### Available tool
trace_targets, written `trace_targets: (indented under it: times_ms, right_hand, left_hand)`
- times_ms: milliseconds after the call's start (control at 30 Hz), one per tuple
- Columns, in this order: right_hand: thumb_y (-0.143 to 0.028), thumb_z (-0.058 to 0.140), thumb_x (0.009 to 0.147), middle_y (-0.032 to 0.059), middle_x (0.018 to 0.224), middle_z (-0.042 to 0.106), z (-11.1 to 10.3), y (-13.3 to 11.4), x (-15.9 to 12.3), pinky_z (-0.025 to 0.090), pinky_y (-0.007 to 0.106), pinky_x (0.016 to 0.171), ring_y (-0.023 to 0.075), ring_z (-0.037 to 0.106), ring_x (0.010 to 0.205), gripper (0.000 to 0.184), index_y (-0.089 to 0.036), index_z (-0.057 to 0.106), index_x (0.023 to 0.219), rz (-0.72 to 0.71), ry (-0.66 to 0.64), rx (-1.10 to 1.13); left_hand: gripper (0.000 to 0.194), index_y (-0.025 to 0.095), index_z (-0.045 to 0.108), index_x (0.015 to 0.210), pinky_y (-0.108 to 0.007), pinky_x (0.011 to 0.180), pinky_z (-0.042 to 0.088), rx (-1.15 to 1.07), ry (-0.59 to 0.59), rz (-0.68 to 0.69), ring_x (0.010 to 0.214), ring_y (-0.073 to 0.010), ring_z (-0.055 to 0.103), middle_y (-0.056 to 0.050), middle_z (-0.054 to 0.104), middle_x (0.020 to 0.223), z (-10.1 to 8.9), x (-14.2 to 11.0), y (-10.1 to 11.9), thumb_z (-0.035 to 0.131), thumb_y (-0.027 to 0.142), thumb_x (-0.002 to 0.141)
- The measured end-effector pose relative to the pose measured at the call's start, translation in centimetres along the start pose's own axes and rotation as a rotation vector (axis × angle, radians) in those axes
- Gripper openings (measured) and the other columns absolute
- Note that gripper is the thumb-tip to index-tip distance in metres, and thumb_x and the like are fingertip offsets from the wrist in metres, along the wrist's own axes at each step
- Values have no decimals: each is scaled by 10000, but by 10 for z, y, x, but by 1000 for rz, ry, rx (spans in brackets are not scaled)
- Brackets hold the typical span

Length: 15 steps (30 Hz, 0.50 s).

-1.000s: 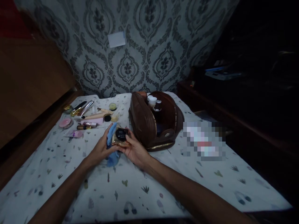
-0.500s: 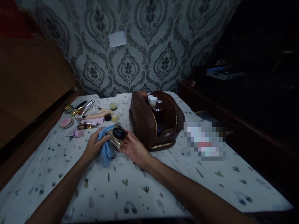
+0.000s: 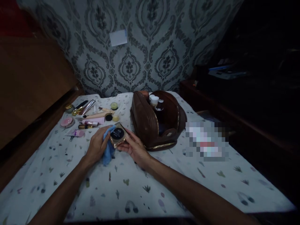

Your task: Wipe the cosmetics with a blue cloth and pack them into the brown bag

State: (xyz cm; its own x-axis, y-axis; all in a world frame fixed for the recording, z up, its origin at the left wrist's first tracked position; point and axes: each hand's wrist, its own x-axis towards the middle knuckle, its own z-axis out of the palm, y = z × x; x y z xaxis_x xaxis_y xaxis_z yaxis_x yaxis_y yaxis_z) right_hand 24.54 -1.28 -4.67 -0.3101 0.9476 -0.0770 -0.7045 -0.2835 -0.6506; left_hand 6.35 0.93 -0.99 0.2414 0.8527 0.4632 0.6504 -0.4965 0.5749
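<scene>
My right hand grips a square gold compact with a round black top, tilted, just above the printed white cloth. My left hand is closed on a blue cleaning cloth and presses it against the compact's left edge. An open brown leather pouch stands right of my hands, with white-capped bottles and a dark bottle upright inside it.
Several cosmetics lie at the far left of the cloth: a pink compact, brushes, tubes, small jars. A patterned wall rises behind. A wooden panel is to the left, dark furniture to the right.
The compact has turned from lying flat in my right hand to a tilted angle. My left hand shifted the blue cloth lower along its left side.
</scene>
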Motion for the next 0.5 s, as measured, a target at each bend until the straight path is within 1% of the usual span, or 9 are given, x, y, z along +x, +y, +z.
trace_targets:
  times_ms: [100,233,367,433,500]
  right_hand:
    - [-429,808,769,28,969,750,1,1,-3,606,310,756,165,742,796,667,-254,520,1344,-32,-6,-63]
    - [-430,789,790,5,904,739,3,4,-6,606,326,785,159,736,798,585,-266,531,1289,-39,-19,-112]
    - [-538,735,812,-6,874,729,3,4,-5,607,359,785,159,733,740,518,-272,540,1211,-21,-22,-85]
    - [-563,721,817,-4,898,723,3,4,-3,608,378,782,163,732,733,502,-277,543,1189,-21,-25,-65]
    - [-552,723,820,-3,927,715,2,5,-2,611,389,769,165,724,734,473,-280,554,1169,-30,-19,-44]
  left_hand:
    - [431,227,609,1326,-471,1163,379,93,-20,66,1342,-256,526,-78,652,1352,5,-4,-1,399,417,1001]
    - [459,230,528,1421,-512,1180,334,157,-63,117,1423,-258,439,-102,580,1445,12,-10,1,373,381,1016]
    - [486,243,443,1488,-554,1193,257,220,-145,137,1462,-262,375,-112,503,1515,13,-12,5,352,359,1025]
    - [479,258,445,1488,-568,1206,197,242,-194,167,1478,-261,344,-106,487,1528,12,-11,8,351,345,1026]
    - [459,282,477,1467,-585,1213,130,253,-243,210,1487,-263,325,-95,485,1531,10,-10,11,367,329,1023]
